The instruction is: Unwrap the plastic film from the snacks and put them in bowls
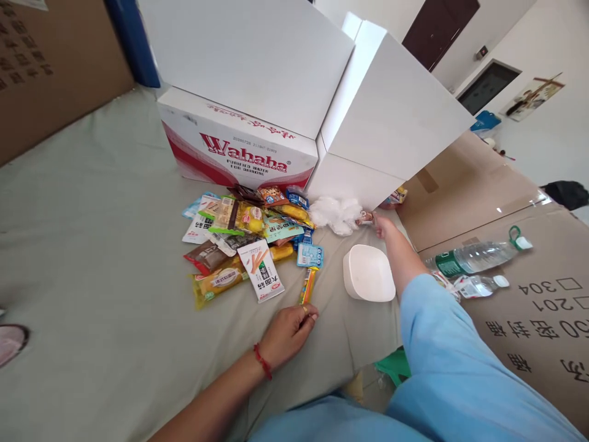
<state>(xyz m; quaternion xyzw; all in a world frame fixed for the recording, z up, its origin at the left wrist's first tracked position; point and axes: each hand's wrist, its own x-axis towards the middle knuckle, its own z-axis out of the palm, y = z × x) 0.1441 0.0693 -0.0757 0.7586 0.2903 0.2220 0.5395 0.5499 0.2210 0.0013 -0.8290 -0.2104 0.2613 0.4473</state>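
Note:
My right hand (383, 226) reaches to the foot of the white box, its fingers closed on a small brown snack packet (366, 218). Left of that packet lies a crumpled clear plastic bag (335, 215). My left hand (289, 331), a red bracelet at its wrist, rests on the cloth with fingers curled; their inside is hidden. Its fingertips meet the lower end of a yellow stick packet (308, 285). Above this stick lies a light-blue packet (310, 255). A white wafer packet (261, 270) tops the pile of snacks, near a long yellow packet (225, 279).
An off-white square bowl (352, 279) stands between my arms. Behind the snacks are a Wahaha carton (239, 153) and a tall white box (391, 104). On the right, plastic bottles (478, 258) lie by a cardboard box (497, 215). Another cardboard box (59, 67) is at left.

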